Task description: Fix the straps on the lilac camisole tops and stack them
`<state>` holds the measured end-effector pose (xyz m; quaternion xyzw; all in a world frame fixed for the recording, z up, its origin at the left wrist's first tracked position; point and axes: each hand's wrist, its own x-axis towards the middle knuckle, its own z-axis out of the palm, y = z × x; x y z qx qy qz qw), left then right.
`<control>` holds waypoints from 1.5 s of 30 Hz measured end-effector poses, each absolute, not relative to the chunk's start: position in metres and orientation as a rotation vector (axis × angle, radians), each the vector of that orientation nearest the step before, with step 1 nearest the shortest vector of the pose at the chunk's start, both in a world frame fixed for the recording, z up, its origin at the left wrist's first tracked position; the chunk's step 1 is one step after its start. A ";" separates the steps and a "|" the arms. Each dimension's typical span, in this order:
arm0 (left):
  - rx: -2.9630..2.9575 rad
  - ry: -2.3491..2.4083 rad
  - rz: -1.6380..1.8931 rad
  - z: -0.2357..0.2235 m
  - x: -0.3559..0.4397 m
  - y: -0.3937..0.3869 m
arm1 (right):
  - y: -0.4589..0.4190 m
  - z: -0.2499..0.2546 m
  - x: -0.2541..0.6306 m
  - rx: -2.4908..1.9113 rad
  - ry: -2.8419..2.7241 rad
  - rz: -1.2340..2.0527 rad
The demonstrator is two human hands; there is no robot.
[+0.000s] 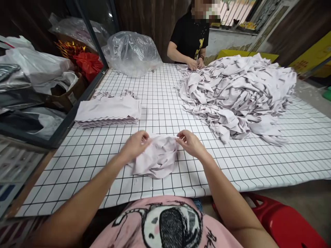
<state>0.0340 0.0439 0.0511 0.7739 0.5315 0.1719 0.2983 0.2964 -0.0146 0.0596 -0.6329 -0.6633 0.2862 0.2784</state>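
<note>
A crumpled piece of pale pinkish-grey fabric [159,158] lies on the checked tablecloth [160,120] in front of me. My left hand [137,143] pinches its upper left edge between thumb and fingers. On the opposite side, my right hand [190,142] grips the upper right corner the same way. The cloth sags in folds between both hands and rests on the table. Beyond my left hand sits a neat stack of folded pieces [110,110] in the same fabric, with wavy front edges. A large loose heap of such pieces [240,89] spreads to the right.
A co-worker in a black shirt [190,38] stands across the table, hands at the heap's far edge. A clear plastic bag [133,51] rests on the table's far left corner. Bags and boxes [38,72] crowd the left side. A red stool [289,224] stands at lower right.
</note>
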 end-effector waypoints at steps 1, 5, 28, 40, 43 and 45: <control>2.134 1.334 0.354 0.048 0.039 0.031 | -0.020 0.058 0.294 -1.647 -1.868 0.807; 2.414 1.295 0.153 0.037 0.053 0.002 | -0.035 0.048 0.278 -1.451 -2.264 0.896; 2.037 1.324 0.289 0.052 -0.023 0.020 | -0.001 0.076 0.351 -1.430 -1.854 0.874; 1.739 0.765 0.259 0.067 0.023 0.060 | 0.052 0.086 0.257 -0.895 -2.256 1.354; 1.496 0.603 0.228 0.086 0.024 0.073 | 0.051 0.111 0.279 -0.768 -1.889 1.548; 1.468 0.574 0.268 0.099 0.015 0.083 | 0.051 0.123 0.297 -0.744 -1.721 1.497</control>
